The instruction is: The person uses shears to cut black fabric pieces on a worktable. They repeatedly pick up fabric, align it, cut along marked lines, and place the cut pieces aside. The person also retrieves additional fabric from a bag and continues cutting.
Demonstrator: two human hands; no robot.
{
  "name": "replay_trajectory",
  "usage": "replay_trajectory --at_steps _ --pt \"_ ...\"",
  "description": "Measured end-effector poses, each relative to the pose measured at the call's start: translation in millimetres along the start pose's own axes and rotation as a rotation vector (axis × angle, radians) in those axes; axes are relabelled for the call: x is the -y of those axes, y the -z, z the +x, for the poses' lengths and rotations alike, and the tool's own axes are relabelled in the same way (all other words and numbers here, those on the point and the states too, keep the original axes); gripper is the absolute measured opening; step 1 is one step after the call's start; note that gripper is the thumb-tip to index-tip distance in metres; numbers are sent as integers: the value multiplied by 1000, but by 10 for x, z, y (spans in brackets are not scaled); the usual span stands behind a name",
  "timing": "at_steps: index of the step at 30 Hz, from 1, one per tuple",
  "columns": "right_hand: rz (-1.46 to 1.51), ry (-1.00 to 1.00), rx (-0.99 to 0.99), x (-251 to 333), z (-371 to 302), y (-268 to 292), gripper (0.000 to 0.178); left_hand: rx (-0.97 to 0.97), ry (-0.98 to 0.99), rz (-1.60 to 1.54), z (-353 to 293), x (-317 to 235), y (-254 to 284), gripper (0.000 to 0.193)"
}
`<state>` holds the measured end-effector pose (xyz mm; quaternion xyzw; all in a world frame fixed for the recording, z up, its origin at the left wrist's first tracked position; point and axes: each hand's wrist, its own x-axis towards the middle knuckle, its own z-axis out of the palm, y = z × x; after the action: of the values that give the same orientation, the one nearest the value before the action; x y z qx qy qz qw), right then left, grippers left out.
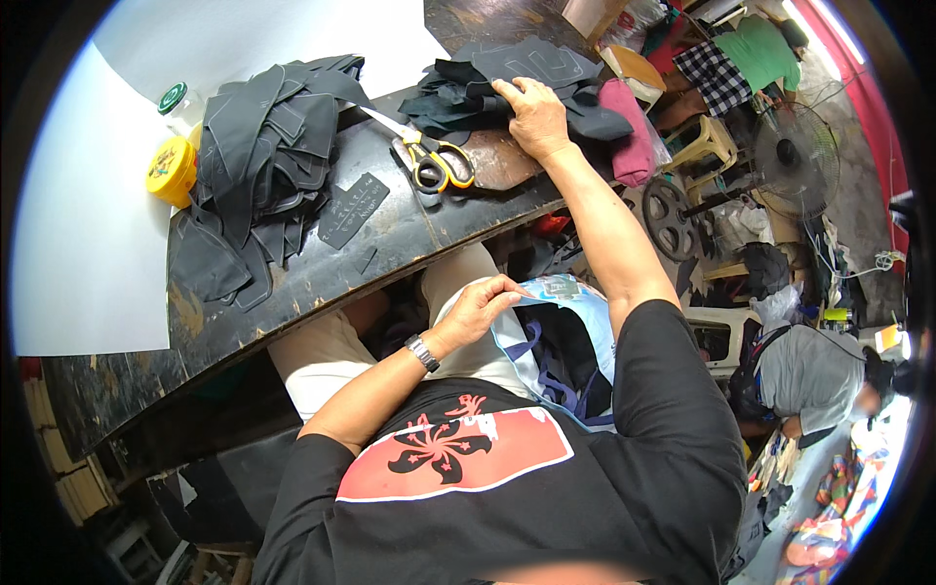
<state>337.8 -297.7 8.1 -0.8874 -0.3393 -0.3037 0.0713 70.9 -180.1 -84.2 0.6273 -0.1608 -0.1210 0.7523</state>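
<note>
On my lap lies a light blue bag (585, 307) with dark straps inside its open mouth. My left hand (478, 310), wearing a wristwatch, pinches the bag's rim. Stretched out over the table, my right hand (536, 115) has its fingers curled at a pile of black cut fabric pieces (531, 63); its fingertips are partly hidden among them. Scissors (434, 161) with yellow and black handles lie left of that hand, blades partly apart. A taller heap of dark cut pieces (258, 136) stands farther left, with a marked single piece (355, 209) beside it.
A yellow tub (172, 172) and a green-lidded jar (175, 104) stand by the left heap, near white sheets (78, 253). Maroon cloth (629, 136) hangs at the table's right end. Beyond are a fan (795, 151), a handwheel (669, 218) and two other people.
</note>
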Motion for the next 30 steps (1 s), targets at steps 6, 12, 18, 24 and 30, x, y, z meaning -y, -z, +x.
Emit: replay_trajectory --at_steps 6,12,18,24,30 --pt "108 -104 233 103 -277 368 73 -52 69 147 2 -27 -30 19" --pt "859 -422 -68 631 -947 1023 38 -131 54 170 43 -31 -35 18" --pt "1646 -1059 820 1137 -2073 1663 27 -173 -4 181 99 -33 -94 18" --pt "-67 -492 764 687 -3057 1677 46 -49 -40 310 -23 -159 -181 17" --pt "74 -663 1067 735 -3425 1392 79 25 -20 376 -46 -282 -442 13"
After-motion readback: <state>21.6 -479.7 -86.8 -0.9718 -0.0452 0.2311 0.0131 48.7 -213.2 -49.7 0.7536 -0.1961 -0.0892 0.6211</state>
